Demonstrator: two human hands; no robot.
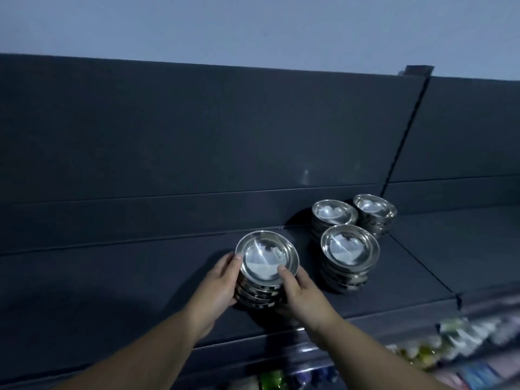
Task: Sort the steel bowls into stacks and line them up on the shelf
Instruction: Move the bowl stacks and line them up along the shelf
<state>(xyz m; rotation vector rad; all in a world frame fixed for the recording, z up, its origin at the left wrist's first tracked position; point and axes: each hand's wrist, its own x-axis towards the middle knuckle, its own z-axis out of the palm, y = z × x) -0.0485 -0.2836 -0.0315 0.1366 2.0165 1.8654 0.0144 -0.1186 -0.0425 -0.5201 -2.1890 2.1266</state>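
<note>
Steel round bowls, four stacks: centre-frame stack (266,267) clasped between left grip (219,285) and right grip (299,296); three free stacks (349,254) right of it on dark shelf (112,291).

You are holding both bare forearms stretched forward, angling in toward each other. Your left hand (218,287) is curling round the left side of the stack of bowls (266,258), thumb lying at its rim. Your right hand (299,295) is cupping the right side, thumb pressing on the top rim.
</note>
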